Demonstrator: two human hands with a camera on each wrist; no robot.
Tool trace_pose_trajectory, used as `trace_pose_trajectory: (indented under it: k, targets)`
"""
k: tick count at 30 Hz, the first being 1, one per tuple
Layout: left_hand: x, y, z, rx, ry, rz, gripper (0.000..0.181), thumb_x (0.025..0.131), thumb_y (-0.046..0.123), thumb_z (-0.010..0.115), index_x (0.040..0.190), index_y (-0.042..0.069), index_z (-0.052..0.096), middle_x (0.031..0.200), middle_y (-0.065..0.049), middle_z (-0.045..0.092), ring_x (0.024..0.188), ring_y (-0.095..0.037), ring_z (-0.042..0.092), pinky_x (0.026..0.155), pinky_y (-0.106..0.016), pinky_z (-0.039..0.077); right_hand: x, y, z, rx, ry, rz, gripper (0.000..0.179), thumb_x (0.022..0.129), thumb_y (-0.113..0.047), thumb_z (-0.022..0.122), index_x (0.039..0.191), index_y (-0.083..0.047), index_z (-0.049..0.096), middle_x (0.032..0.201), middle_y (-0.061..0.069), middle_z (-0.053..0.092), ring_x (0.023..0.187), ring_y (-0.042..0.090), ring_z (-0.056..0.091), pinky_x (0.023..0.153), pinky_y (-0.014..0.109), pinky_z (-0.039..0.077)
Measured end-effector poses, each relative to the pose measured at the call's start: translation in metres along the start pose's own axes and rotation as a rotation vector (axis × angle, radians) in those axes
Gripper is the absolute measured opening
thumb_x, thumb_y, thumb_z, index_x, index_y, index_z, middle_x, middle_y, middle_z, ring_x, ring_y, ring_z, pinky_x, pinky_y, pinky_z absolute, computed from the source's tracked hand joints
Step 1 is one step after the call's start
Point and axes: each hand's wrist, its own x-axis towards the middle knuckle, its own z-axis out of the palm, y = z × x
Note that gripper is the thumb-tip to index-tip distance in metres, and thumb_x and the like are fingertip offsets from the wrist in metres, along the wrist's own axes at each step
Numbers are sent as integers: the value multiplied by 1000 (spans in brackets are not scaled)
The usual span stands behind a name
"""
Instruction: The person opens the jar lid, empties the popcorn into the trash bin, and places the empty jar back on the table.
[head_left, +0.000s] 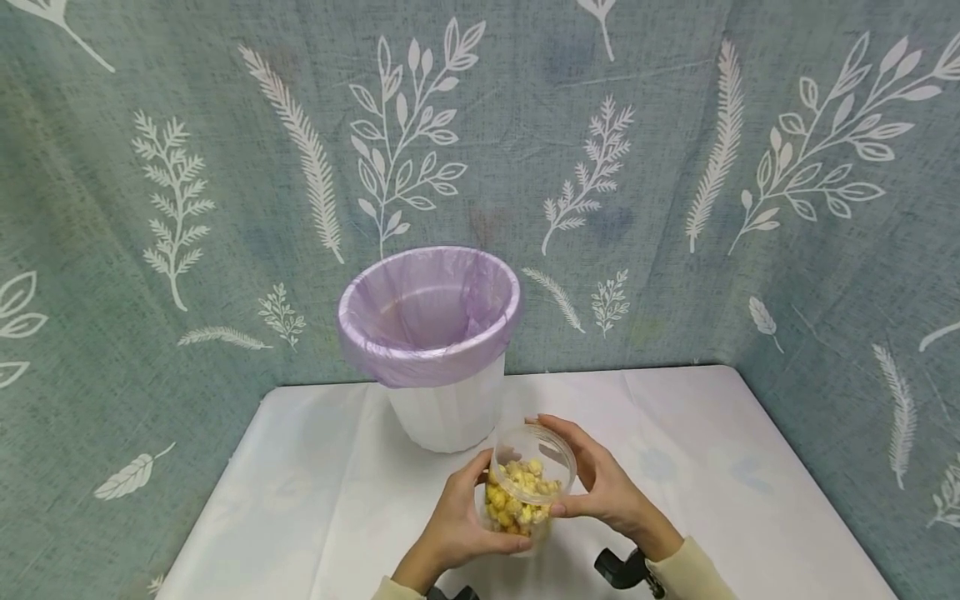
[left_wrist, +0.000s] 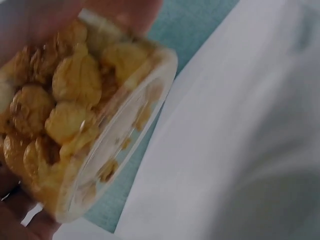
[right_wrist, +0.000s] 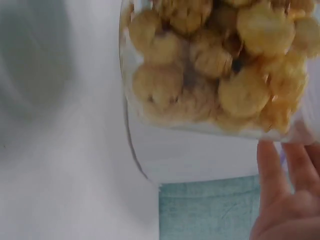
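Note:
A clear plastic tub [head_left: 497, 531] of yellow popcorn [head_left: 525, 482] is held between both hands near the front of the table, its round rim showing toward the head camera. My left hand [head_left: 468, 517] grips the lower side of the tub, thumb across the front. Up at the round rim, my right hand [head_left: 600, 483] holds the tub's right side, thumb in front and fingers behind. Caramel-coloured pieces [left_wrist: 75, 80] press against the wall in the left wrist view, above a clear base. In the right wrist view, fingers [right_wrist: 272, 172] reach up to the tub's edge.
A white waste bin [head_left: 450, 412] lined with a purple bag [head_left: 435, 358] stands behind the hands, slightly left, against the back curtain [head_left: 480, 167]. A white cloth [head_left: 315, 467] covers the table. Leaf-patterned curtain also encloses both sides.

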Motion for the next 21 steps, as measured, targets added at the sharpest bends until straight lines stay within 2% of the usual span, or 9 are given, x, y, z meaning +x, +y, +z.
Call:
trace_pose_trajectory:
  k: [5,8,11,13,16,21]
  targets:
    - [-1,-3,12,67,145,-1,101,66,38,101,151,16,51,140,5,64,121,-17,63,98,-41,54,-3,4,10,-55,145,-10,97,85,-13,89,164,-8,33,164,22,38,150,25,40,117,25,34]
    - [-1,-4,22,130,244,-31,105,65,41,101,152,14,50,140,3,62,118,-15,61,98,-41,53,-4,9,19,-83,237,1,95,85,-12,90,162,-7,35,163,21,40,149,28,41,116,23,35]
    - [-1,-3,30,190,304,-68,107,64,48,100,150,9,50,138,2,61,117,-14,60,98,-42,54,-4,13,29,-83,310,16,96,84,-11,90,162,-7,35,162,20,42,150,29,40,117,20,32]
    - [-2,-2,34,215,318,-75,107,64,53,98,148,6,51,136,2,61,117,-14,59,98,-43,55,-3,14,33,-70,345,25,97,83,-9,90,162,-7,35,160,19,44,149,28,40,117,21,32]
    - [-2,-1,36,215,317,-75,105,65,56,97,148,9,52,133,4,62,115,-13,60,97,-43,55,-2,12,36,-80,378,34,95,83,-7,89,161,-8,36,157,18,47,145,27,45,116,24,35]
    - [-3,1,35,167,289,-57,100,65,43,99,148,17,52,132,6,64,108,-11,60,95,-41,53,-1,9,34,-93,360,50,92,83,-5,87,160,-9,38,157,16,47,142,24,47,116,26,36]
